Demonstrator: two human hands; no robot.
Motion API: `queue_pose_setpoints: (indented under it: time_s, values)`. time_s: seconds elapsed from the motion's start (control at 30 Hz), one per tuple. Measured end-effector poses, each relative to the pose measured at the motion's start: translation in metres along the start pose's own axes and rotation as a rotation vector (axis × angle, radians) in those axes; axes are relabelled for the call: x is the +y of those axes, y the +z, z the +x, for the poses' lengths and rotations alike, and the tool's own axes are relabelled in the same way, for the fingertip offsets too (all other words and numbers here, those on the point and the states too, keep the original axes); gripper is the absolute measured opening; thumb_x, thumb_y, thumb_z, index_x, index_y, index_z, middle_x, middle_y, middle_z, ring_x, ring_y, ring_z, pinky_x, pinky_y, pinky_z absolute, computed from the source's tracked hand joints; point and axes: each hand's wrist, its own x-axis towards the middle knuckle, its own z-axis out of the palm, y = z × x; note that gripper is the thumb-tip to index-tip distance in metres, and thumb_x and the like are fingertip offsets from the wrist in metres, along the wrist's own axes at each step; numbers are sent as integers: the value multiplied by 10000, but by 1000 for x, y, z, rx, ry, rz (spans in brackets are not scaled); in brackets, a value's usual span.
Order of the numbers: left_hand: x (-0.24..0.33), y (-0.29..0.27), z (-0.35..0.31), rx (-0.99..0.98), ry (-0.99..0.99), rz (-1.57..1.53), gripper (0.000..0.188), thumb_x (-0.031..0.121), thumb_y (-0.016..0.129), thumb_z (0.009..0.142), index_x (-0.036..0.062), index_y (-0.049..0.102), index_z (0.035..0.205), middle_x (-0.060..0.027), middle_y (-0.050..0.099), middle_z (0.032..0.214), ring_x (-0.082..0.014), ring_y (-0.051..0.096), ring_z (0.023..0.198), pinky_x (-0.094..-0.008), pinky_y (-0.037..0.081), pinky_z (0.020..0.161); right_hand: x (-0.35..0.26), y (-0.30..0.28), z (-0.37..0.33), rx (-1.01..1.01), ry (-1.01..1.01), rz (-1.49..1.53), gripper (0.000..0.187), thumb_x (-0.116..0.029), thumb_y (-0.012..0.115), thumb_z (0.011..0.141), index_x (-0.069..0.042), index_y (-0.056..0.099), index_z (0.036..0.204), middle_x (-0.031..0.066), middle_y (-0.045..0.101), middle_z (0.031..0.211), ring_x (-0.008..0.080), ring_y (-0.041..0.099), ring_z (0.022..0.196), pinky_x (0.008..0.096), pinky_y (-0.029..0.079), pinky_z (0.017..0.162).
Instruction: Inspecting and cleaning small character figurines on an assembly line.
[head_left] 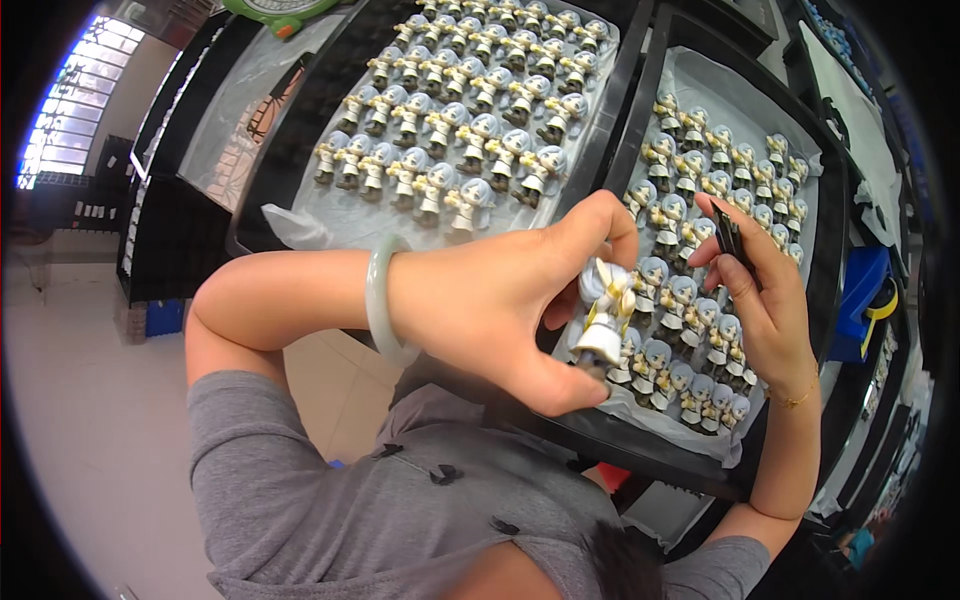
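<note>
My left hand [510,305], with a pale green bangle at its wrist, is closed round a small figurine [605,312]. The figurine has pale grey-blue hair, a white outfit with gold trim and dark feet; it tilts over the near left side of the right tray [655,420]. Rows of similar figurines [680,295] stand on a pale plastic sheet in that tray. Over the tray's right part, my right hand [758,295] is closed on a slim black tool [727,235], whose exact kind I cannot make out. A gap separates my two hands.
To the left, another black tray [255,215] carries rows of the same figurines [435,190]. A green fan-like object [275,12] sits at the top left. Beyond the right tray are a blue holder [860,305] and a yellow ring [883,299]. Pale floor [75,400] shows at left.
</note>
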Motion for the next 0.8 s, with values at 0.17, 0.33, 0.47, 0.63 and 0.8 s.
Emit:
queue_pose_setpoints:
  time_s: [0.17, 0.33, 0.47, 0.63, 0.8]
  values:
    - [-2, -9, 7, -119, -36, 44, 693, 195, 719, 611, 9, 377, 1184, -73, 419, 1080, -134, 469, 912, -245, 410, 689, -7, 4, -5, 86, -330, -285, 322, -16, 497, 835, -54, 555, 1150, 72, 542, 743, 200, 502, 664, 279, 411, 620]
    - [0, -11, 6, -150, -81, 101, 688, 266, 732, 586, -11, 453, 1151, -96, 529, 1027, -164, 542, 848, -262, 436, 715, -18, 7, -11, 94, -422, -523, 368, -350, 493, 855, -58, 627, 1035, 48, 449, 666, 208, 418, 576, 326, 334, 539]
    - [-7, -8, 10, -158, -36, 94, 707, 300, 735, 571, -28, 485, 1145, -120, 576, 994, -191, 577, 829, -271, 451, 734, -24, 9, -15, 62, -534, -707, 364, -376, 540, 807, -79, 658, 981, 19, 431, 675, 189, 414, 591, 314, 328, 537]
    - [-12, -8, 12, -145, 118, 170, 768, 300, 738, 539, -54, 495, 1177, -164, 591, 1042, -263, 592, 918, -316, 461, 774, -27, 7, -16, 7, -557, -762, 414, -377, 493, 850, -14, 634, 992, 54, 471, 660, 208, 419, 591, 327, 326, 557]
    - [-16, -6, 13, -153, 158, 138, 794, 296, 742, 522, -67, 489, 1181, -176, 586, 1041, -288, 588, 913, -329, 455, 793, -28, 8, -17, -27, -540, -775, 412, -376, 510, 833, -11, 639, 974, 51, 466, 660, 211, 420, 596, 330, 324, 557]
